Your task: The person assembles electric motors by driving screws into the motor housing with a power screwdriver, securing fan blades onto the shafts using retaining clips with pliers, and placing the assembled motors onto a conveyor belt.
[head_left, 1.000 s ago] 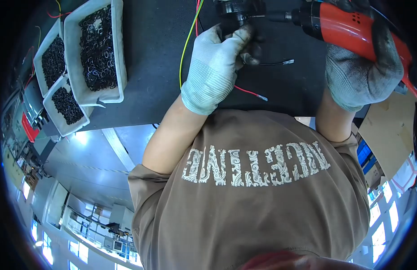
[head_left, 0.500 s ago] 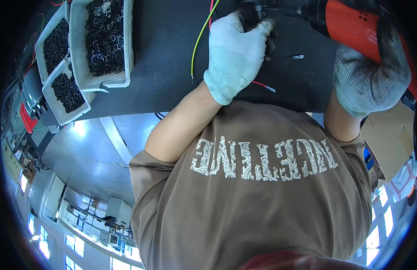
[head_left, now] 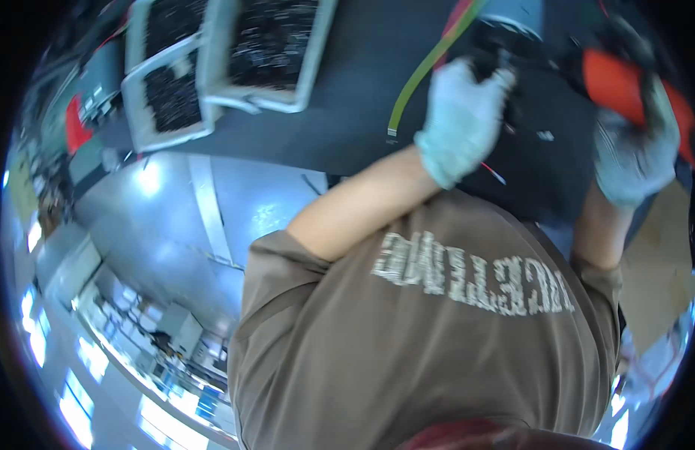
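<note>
My left hand (head_left: pixel 463 120), in a whitish knit glove, is closed with its fingertips round a small dark part (head_left: pixel 484 61). That part sits against the lower end of a grey-blue cylinder (head_left: pixel 512 16), which looks like a motor. A yellow-green wire (head_left: pixel 426 71) and a red one (head_left: pixel 454 26) run beside it, and a thin red lead (head_left: pixel 493 172) pokes out below the glove. My right hand (head_left: pixel 634 157), in a stained glove, grips a red power screwdriver (head_left: pixel 613 84). Its dark front end points left toward the part; motion blur hides whether the tip touches.
White bins hold small black parts: a large one (head_left: pixel 317 56) with rings or clips, and smaller ones (head_left: pixel 167 139) beside it. A red object (head_left: pixel 77 127) and metal pieces lie at the table's left end. Cardboard (head_left: pixel 655 262) stands at lower right, beside the dark table (head_left: pixel 347 124).
The whole view has swung, so table, bins and hands appear further right and lower. More of the grey-blue cylinder shows. Both hands keep their holds; the power screwdriver appears more tilted.
</note>
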